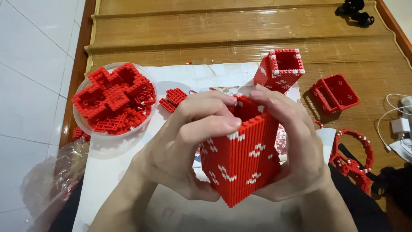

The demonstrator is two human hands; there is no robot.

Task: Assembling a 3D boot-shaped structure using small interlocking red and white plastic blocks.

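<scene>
Left hand: the left hand [180, 146] wraps its fingers [214, 125] tight around the near side of the red block box [240, 161], thumb on the front.
Right hand: the right hand [296, 150] grips the other side, its fingers [268, 101] curled over the top rim.
Box: red with small white marks, open on top, held up between both hands above the white sheet [111, 172].
Left side: a clear bowl [88, 126] full of red block pieces [113, 96].
Farther back: a smaller red box [280, 69] lies tilted; a flat red frame [334, 92] sits on the bamboo mat [223, 30].
</scene>
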